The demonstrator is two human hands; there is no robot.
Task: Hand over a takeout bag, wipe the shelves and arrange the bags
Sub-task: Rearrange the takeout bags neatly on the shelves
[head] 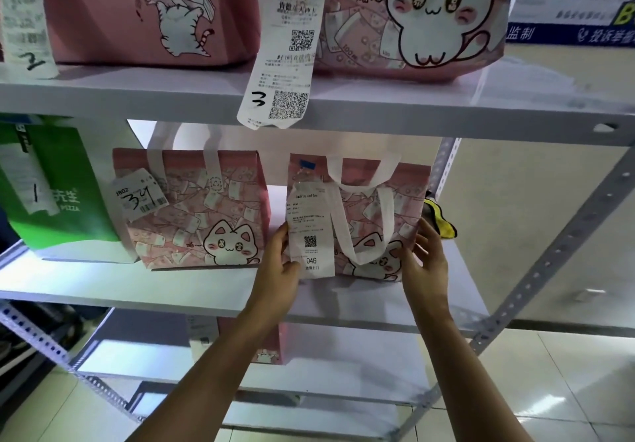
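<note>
A pink cat-print takeout bag [371, 215] with white handles and a long receipt marked 046 [311, 232] stands at the right end of the middle shelf [137, 287]. My left hand [280, 263] presses against its left lower edge, fingers on the receipt. My right hand [429, 256] touches its right side, fingers spread. A second pink cat bag [192, 208] tagged 321 stands to its left, apart from it. A yellow and black cloth [443, 221] lies behind the held bag at the shelf's right end.
A green pizza bag [58, 184] marked 1 stands at the far left of the middle shelf. The upper shelf [412, 98] carries two pink bags [137, 12] with hanging receipts. Another pink bag [261, 342] sits on the lower shelf. Perforated metal posts [567, 235] frame the rack; tiled floor lies to the right.
</note>
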